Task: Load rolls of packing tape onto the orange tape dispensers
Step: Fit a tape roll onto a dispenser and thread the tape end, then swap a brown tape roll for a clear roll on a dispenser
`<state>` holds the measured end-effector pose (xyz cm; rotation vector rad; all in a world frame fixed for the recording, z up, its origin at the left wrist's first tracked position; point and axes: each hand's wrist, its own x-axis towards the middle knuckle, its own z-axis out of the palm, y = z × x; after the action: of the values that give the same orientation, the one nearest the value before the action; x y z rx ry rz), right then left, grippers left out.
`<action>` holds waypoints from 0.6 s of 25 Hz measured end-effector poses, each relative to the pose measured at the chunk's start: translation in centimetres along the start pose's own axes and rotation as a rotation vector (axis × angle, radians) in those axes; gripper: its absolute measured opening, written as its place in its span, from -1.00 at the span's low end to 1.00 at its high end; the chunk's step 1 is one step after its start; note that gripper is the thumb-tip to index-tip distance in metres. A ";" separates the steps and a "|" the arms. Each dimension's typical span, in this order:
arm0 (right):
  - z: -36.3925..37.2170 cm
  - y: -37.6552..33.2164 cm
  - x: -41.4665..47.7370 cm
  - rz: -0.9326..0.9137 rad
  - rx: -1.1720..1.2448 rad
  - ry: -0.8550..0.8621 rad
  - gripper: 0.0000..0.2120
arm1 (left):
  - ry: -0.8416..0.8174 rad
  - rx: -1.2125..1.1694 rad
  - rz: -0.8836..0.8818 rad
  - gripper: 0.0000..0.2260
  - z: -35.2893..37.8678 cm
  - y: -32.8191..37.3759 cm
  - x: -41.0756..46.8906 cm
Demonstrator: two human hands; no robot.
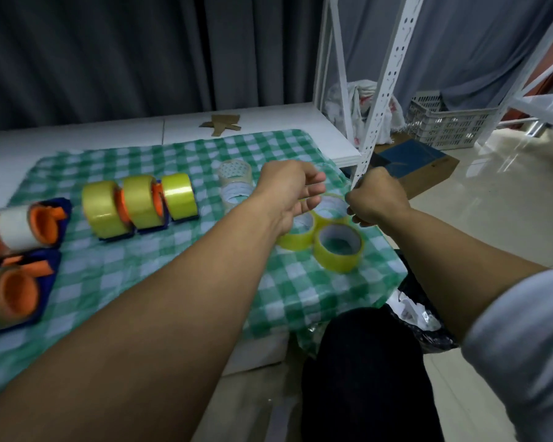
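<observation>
Both hands reach over a cluster of loose yellow tape rolls [338, 247] lying flat on the green checked cloth [160, 272]. The left hand [289, 189] hovers above them, fingers loosely curled and empty; the right hand [375, 199] is fisted (contents cannot be told). Left of the cluster, three loaded orange dispensers [141, 202] stand in a row.

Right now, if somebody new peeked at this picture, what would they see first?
Probably the two bare arms reaching across the green checked cloth, with the left hand open and the right hand curled, both over loose yellow tape rolls. Next, the row of three yellow rolls standing on orange dispensers at centre left. Two more dispensers lie at the far left edge.
</observation>
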<state>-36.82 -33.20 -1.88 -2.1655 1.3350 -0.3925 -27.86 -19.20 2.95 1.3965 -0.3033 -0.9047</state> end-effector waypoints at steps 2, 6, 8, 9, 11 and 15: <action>1.3 -3.2 -1.0 -0.025 0.069 -0.047 -0.86 | 0.032 -0.014 0.012 -0.88 -2.8 0.9 -0.8; 4.6 -9.6 -3.3 -0.056 0.210 -0.134 -0.85 | 0.122 -0.065 0.050 -0.90 -9.3 2.4 -2.6; 6.3 -12.4 -4.6 -0.060 0.267 -0.173 -0.87 | 0.158 -0.093 0.061 -0.88 -12.1 2.8 -3.5; 7.2 -13.7 -5.2 -0.061 0.293 -0.199 -0.87 | 0.173 -0.108 0.066 -0.87 -13.4 2.9 -3.9; 8.7 -16.2 -6.7 -0.084 0.325 -0.258 -0.87 | 0.204 -0.140 0.077 -0.87 -15.9 3.2 -4.7; 11.6 -19.9 -9.3 -0.117 0.362 -0.357 -0.84 | 0.291 -0.164 0.094 -0.87 -20.8 3.1 -6.1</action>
<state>-20.73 -14.47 1.10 -1.9027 0.8700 -0.2525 -16.68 -0.43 3.55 1.3289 -0.0709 -0.6248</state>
